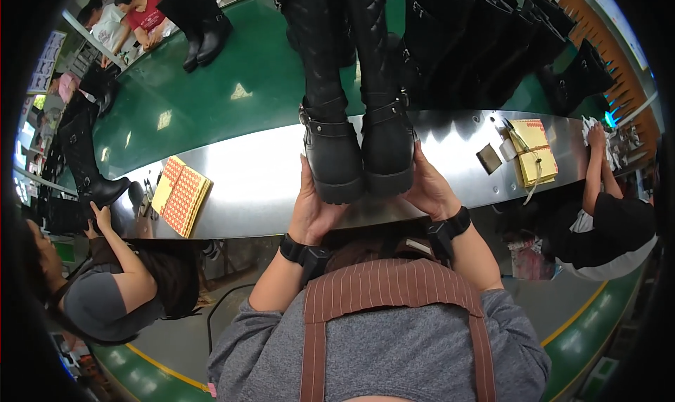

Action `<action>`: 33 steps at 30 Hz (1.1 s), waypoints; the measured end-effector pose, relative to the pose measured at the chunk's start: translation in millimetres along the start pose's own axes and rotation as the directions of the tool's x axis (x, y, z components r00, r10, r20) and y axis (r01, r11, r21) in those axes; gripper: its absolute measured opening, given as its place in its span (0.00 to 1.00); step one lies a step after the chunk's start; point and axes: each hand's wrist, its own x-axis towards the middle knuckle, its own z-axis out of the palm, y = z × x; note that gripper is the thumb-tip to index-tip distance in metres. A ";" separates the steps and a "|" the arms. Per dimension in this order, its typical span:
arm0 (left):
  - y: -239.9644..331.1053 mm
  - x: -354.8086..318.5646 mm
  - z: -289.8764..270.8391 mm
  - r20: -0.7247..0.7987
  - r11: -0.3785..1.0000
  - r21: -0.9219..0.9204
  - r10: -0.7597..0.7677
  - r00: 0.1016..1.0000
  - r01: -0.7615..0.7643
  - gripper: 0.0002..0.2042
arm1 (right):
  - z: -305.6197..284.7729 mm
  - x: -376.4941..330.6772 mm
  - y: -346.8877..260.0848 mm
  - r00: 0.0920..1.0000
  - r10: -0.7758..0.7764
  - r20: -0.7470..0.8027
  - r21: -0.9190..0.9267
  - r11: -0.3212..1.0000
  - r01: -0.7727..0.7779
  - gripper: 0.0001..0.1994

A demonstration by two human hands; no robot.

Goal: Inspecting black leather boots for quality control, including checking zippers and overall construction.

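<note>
Two tall black boots, a left boot [335, 156] and a right boot [387, 145], stand side by side with their rounded, thick-soled ends toward me. Buckled straps cross both at the ankle, and the shafts look quilted. Around the outer side of the left boot, my left hand [314, 208] is closed, its thumb up along the side and its other fingers low by the sole. My right hand [430, 189] grips the right boot's outer side in the same way. Some fingertips are hidden beneath the soles. The upper ends of the shafts run out of view.
A metal ledge [256, 180] edges the green table [246, 71]. On it lie stacks of yellow patterned cards, left [181, 196] and right [532, 152], and a dark square block [489, 158]. Black boots [464, 43] crowd the back right. Co-workers sit at both sides.
</note>
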 end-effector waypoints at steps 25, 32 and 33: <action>-1.6 -2.0 29.9 0.047 0.991 -0.126 -0.027 0.999 0.033 0.38 | -118.7 -62.6 -102.9 0.646 -0.743 -0.175 -0.845 -0.222 -0.486 0.20; -0.9 -1.4 36.1 0.052 0.991 -0.120 -0.048 0.998 0.054 0.38 | 47.6 -57.4 -68.6 0.605 -0.522 0.601 -0.794 -0.308 0.523 0.12; -1.1 -1.4 36.8 0.031 0.994 -0.097 -0.047 0.998 0.050 0.38 | 65.4 -52.3 -68.1 0.631 -0.444 0.636 -0.772 -0.346 0.534 0.12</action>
